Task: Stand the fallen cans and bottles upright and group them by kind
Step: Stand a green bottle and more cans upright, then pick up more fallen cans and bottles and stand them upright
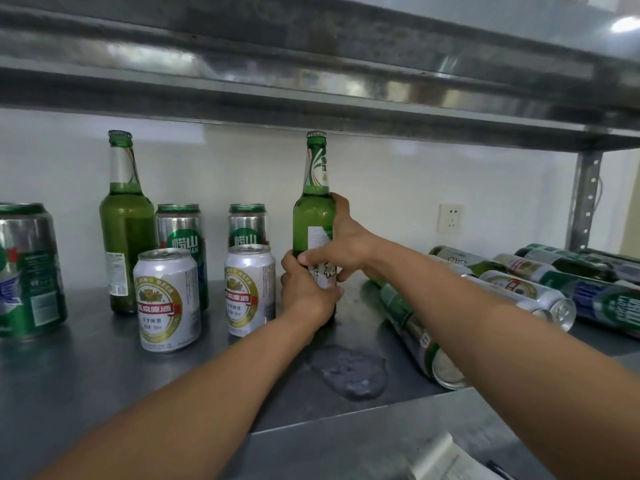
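Here the tall green glass beer bottle (313,216) stands upright on the grey metal shelf (104,375), both hands curled round it: left hand (308,289) low on its label, right hand (346,237) just above it.

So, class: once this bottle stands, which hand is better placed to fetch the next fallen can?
Probably the right hand: the fallen cans lie on that side, right of the held bottle.

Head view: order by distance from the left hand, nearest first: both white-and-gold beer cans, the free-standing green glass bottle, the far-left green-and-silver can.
1. Right white-and-gold beer can, beside the left hand.
2. Left white-and-gold beer can, further left.
3. Free-standing green glass bottle, back left.
4. Green-and-silver can, far left edge.
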